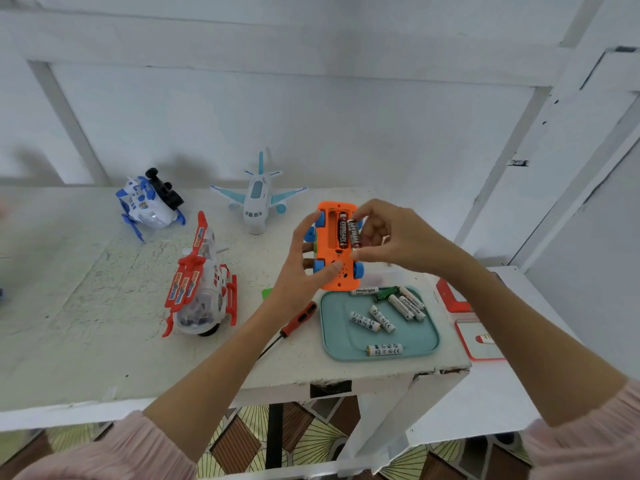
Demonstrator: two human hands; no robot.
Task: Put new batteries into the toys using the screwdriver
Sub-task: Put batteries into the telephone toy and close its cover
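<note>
My left hand grips an orange toy car with blue wheels, held underside up above the table. Its battery bay is open, and one dark red battery lies inside. My right hand pinches a second dark red battery at the bay's right edge, tilted half out of its slot. A red-handled screwdriver lies on the table below my left wrist. The teal tray holds several white batteries.
A red-and-white toy helicopter, a blue-and-white toy helicopter and a white-and-teal toy plane stand on the white table. Red-edged items sit right of the tray. The table's front edge is near.
</note>
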